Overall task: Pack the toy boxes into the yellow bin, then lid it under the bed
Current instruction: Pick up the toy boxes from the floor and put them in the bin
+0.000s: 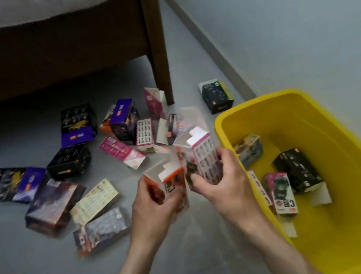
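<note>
My left hand (153,208) grips an orange and white toy box (170,181) with its top flap open. Just to its right, my right hand (223,182) holds a pink and white toy box (201,154), also open at the top. Both are held above the grey floor, just left of the yellow bin (353,203). Several small toy boxes lie in the bin, among them a black one (297,170) and a pink one (282,194). Several more toy boxes (79,168) are scattered over the floor to the left. No lid is in view.
The brown wooden bed frame (41,52) spans the top left, its leg (159,56) standing among the boxes, with dark space beneath. A black and green box (217,96) lies near the wall's skirting. The pale wall (296,9) runs behind the bin.
</note>
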